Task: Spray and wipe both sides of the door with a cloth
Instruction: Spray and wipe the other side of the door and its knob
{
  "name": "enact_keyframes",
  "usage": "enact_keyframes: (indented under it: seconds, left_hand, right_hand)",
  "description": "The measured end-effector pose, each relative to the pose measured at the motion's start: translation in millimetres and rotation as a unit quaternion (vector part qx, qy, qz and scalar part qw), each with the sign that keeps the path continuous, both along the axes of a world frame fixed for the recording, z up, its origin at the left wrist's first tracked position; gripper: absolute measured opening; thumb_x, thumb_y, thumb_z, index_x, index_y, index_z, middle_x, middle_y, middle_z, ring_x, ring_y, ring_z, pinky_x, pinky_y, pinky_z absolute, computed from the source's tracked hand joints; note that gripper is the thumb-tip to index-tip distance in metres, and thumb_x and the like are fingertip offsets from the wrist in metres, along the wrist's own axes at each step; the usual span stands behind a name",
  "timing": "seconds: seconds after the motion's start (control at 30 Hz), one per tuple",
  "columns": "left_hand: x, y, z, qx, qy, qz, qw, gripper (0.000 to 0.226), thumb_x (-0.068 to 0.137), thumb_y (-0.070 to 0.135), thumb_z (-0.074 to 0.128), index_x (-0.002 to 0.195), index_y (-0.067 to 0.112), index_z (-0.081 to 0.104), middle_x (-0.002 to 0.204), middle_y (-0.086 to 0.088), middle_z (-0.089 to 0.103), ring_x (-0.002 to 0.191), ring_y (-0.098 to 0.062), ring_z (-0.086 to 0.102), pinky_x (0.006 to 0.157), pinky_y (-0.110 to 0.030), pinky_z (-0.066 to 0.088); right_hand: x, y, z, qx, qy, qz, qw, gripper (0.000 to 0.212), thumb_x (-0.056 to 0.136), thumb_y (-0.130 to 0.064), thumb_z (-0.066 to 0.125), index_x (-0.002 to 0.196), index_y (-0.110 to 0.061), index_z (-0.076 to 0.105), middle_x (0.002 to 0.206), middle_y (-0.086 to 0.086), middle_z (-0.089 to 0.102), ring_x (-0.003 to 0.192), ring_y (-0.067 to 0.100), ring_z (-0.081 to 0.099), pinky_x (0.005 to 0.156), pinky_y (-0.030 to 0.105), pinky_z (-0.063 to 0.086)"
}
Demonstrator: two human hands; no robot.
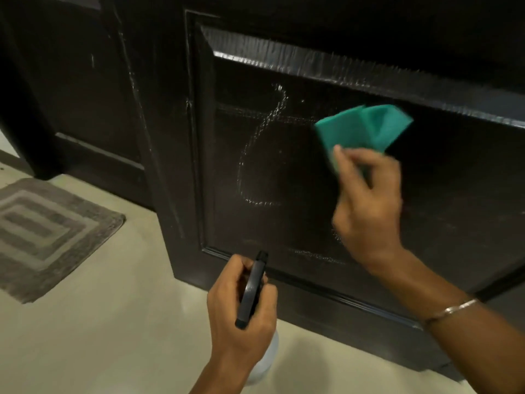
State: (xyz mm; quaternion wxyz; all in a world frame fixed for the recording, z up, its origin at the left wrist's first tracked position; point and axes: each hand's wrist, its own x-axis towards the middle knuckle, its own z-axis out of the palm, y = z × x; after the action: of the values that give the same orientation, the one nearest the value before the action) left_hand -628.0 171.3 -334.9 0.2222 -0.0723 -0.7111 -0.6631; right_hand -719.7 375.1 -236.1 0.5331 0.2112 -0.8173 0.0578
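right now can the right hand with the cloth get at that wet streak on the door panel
Probably yes. The right hand holds the cloth against the door, the streak lies just beside it, and nothing sits between them.

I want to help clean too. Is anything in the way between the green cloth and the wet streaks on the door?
Nothing visible. The right hand holds the cloth against the door panel, and the wet streaks lie beside it on bare panel. The left hand holds the spray bottle lower down.
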Motion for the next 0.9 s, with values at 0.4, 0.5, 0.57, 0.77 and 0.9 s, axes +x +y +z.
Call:
enact_keyframes:
  seconds: [0.4,0.5,0.57,0.77,0.9]
  left_hand:
    - [-24,9,-25,0.070,-0.045,0.076,0.994,0.011,0.089,0.013,0.070,0.085,0.018,0.061,0.067,0.004,0.057,0.058,-0.017,0.055,0.052,-0.016,0.045]
    - [-25,4,-30,0.078,-0.039,0.089,0.992,0.007,0.088,0.017,0.067,0.087,0.014,0.061,0.067,0.006,0.057,0.058,-0.018,0.055,0.053,-0.015,0.045]
    - [-23,-1,-34,0.076,-0.035,0.090,0.992,0.007,0.088,0.016,0.068,0.087,0.013,0.062,0.067,0.005,0.057,0.057,-0.019,0.055,0.053,-0.017,0.045]
    - [-18,-12,-49,0.039,-0.018,0.121,0.992,0.010,0.083,0.018,0.067,0.083,0.016,0.058,0.066,0.000,0.057,0.055,-0.023,0.053,0.050,-0.033,0.046]
    - [-17,-17,-51,0.036,-0.018,0.125,0.991,0.010,0.083,0.017,0.068,0.083,0.015,0.058,0.066,-0.001,0.057,0.054,-0.023,0.052,0.048,-0.035,0.046]
  right_hand:
    - [-21,12,54,0.444,-0.010,0.059,0.894,0.039,0.112,-0.014,0.034,0.143,-0.009,0.057,0.152,0.016,0.052,0.133,0.035,0.051,0.093,0.048,0.043]
    - [-42,-23,96,0.320,0.032,-0.049,0.946,0.042,0.113,-0.019,0.034,0.150,-0.005,0.046,0.153,0.020,0.047,0.133,0.038,0.037,0.096,0.050,0.035]
    - [-43,-45,72,0.274,0.039,-0.060,0.959,0.039,0.113,-0.018,0.038,0.147,-0.006,0.051,0.146,0.018,0.054,0.129,0.036,0.042,0.096,0.049,0.036]
    - [-18,-43,-88,0.549,-0.195,0.006,0.813,0.044,0.101,-0.013,0.035,0.127,-0.012,0.071,0.134,0.010,0.065,0.130,0.029,0.057,0.124,0.054,0.019]
    - [-27,-38,-39,0.560,-0.160,0.059,0.811,0.037,0.092,-0.014,0.052,0.122,-0.017,0.074,0.136,0.006,0.066,0.133,0.028,0.056,0.121,0.057,0.025]
